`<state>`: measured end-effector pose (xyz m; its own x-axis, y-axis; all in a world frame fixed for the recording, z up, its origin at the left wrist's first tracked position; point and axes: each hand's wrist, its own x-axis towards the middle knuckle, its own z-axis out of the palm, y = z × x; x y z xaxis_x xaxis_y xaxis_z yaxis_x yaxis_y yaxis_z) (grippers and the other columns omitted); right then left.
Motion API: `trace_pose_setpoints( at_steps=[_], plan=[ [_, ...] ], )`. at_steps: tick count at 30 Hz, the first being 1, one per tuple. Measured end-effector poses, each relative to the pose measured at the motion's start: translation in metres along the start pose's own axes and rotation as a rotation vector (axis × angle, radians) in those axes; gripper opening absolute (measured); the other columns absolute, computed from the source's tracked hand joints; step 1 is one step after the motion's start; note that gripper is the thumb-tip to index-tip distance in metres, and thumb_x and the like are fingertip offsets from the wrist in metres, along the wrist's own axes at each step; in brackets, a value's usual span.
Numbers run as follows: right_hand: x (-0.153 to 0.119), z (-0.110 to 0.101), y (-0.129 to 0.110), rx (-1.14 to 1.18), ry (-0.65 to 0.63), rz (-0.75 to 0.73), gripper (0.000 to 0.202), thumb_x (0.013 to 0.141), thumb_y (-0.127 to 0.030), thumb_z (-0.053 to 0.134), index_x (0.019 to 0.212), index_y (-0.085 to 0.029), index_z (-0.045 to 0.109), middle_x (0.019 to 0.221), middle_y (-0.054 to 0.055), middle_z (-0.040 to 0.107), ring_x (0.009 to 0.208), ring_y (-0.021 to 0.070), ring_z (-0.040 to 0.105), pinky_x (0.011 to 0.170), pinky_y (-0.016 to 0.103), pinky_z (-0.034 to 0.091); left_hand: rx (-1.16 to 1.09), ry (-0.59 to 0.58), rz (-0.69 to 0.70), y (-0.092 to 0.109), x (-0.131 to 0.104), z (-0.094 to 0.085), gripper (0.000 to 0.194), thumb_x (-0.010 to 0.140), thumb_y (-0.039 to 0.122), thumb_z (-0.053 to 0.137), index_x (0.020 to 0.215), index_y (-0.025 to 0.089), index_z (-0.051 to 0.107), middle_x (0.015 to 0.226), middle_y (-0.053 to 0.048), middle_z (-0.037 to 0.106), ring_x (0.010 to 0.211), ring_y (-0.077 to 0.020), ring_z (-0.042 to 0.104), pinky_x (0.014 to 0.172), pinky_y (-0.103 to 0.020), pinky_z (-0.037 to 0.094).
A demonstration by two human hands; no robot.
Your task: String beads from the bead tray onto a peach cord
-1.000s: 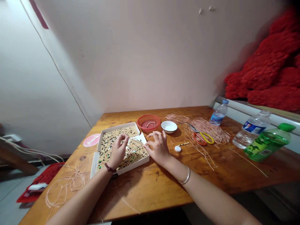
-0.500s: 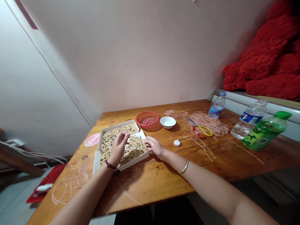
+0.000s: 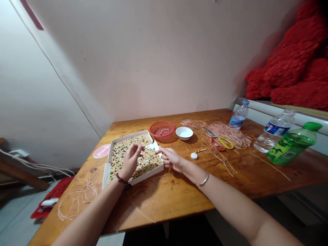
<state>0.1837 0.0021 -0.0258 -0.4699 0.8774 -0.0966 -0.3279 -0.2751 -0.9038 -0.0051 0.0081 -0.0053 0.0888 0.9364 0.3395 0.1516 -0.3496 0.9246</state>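
A shallow white box (image 3: 147, 178) full of small beige, black and green beads (image 3: 120, 153) lies on the wooden table. Over the middle of the beads is my left hand (image 3: 132, 160), its thumb and fingertips brought together; whatever they hold is too small to make out. My right hand (image 3: 170, 159) is at the box's right edge, fingers curled in and thumb against the index finger, beside a white paper piece (image 3: 154, 146). What it pinches cannot be made out either.
Behind the box stand a red basket (image 3: 162, 130) and a white bowl (image 3: 184, 133). Scissors (image 3: 219, 140) lie on pink cord (image 3: 230, 133) to the right, near three bottles. A white cap (image 3: 194, 156) sits nearer. More cord (image 3: 82, 198) lies at the left.
My right hand has turned slightly and its thumb and index finger have risen a little. My left hand stays over the beads, its fingertips slightly moved. The view has shifted slightly.
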Motion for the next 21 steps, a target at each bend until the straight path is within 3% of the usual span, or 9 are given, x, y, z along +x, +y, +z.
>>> trace_pose_setpoints(
  at_steps=[6,14,21],
  plan=[
    [0.0048,-0.0024,0.0081,-0.184,0.009,-0.122,0.037,0.073,-0.049,0.065,0.084,-0.015,0.058,0.039,-0.013,0.026,0.032,0.0035,0.016,0.034,0.02,0.01,0.007,0.0,-0.024,0.0035,-0.0009,0.0012,0.031,0.081,0.049,0.056,0.082,0.018,0.051,0.086,-0.005,0.057,0.084,-0.0165,0.056,0.062,-0.022,0.049],
    [0.0027,-0.0008,0.0076,-0.184,0.009,-0.095,0.036,0.073,-0.05,0.065,0.08,-0.016,0.056,0.037,-0.014,0.025,0.032,0.0041,0.017,0.033,0.02,0.013,-0.006,-0.023,-0.139,0.0078,-0.0005,-0.0004,0.037,0.074,0.052,0.064,0.084,0.017,0.06,0.083,-0.004,0.062,0.078,-0.0164,0.06,0.06,-0.022,0.05],
    [0.0038,-0.0017,0.0079,-0.145,0.005,-0.078,0.037,0.076,-0.05,0.062,0.086,-0.014,0.059,0.04,-0.014,0.022,0.033,0.0032,0.014,0.035,0.02,0.01,0.027,-0.017,-0.096,0.0086,-0.0022,0.0028,0.037,0.073,0.051,0.066,0.082,0.016,0.061,0.077,-0.005,0.061,0.076,-0.0173,0.06,0.06,-0.024,0.051]
  ],
)
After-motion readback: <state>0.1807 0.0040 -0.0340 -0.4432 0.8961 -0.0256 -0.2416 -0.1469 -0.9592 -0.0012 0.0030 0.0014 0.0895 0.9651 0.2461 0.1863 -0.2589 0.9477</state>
